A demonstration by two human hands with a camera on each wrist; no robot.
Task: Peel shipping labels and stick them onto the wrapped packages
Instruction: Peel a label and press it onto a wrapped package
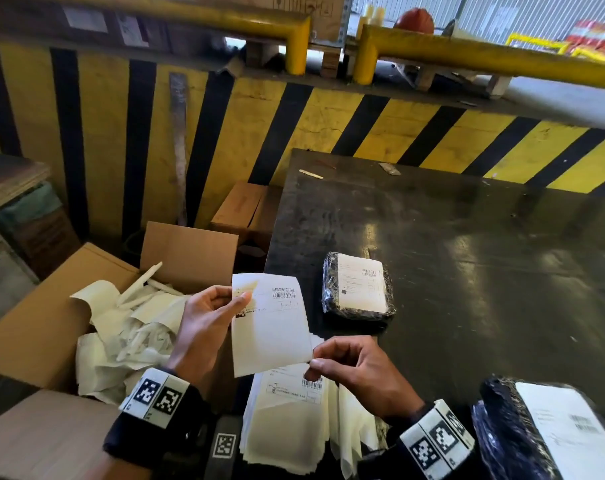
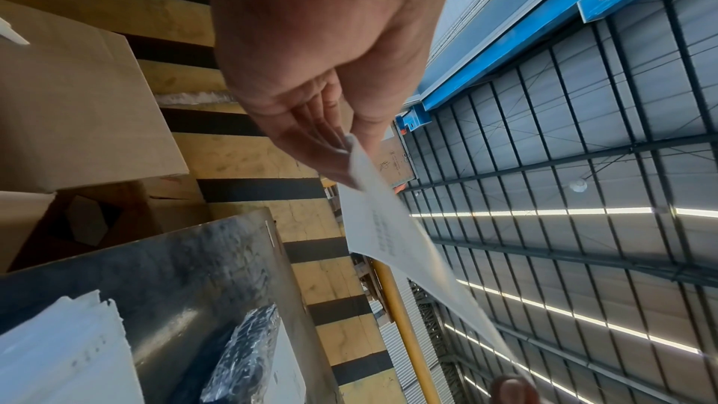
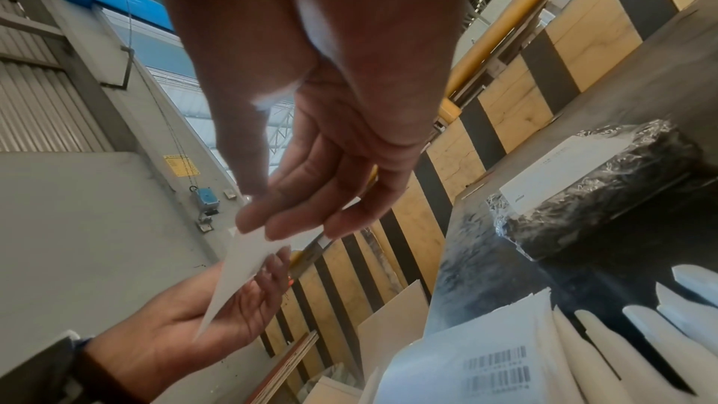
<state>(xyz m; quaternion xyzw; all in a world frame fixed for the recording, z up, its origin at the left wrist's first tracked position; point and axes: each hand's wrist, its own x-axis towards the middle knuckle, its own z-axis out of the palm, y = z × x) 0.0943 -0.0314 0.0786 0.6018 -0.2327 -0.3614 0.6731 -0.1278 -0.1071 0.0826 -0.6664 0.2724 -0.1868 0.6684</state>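
I hold a white shipping label sheet (image 1: 269,323) in the air between both hands. My left hand (image 1: 207,320) pinches its upper left edge; the label (image 2: 388,226) runs out from those fingers. My right hand (image 1: 349,372) pinches the lower right corner, where the label (image 3: 241,260) shows edge-on. A stack of labels (image 1: 287,410) lies under my hands at the table's near edge. A black-wrapped package (image 1: 358,287) with a label on top lies on the dark table (image 1: 467,271). A second wrapped, labelled package (image 1: 543,431) sits at the near right.
An open cardboard box (image 1: 86,306) full of peeled backing papers stands left of the table. A smaller box (image 1: 245,209) sits behind it. A yellow-and-black striped barrier (image 1: 224,133) with yellow rails (image 1: 467,53) closes the far side.
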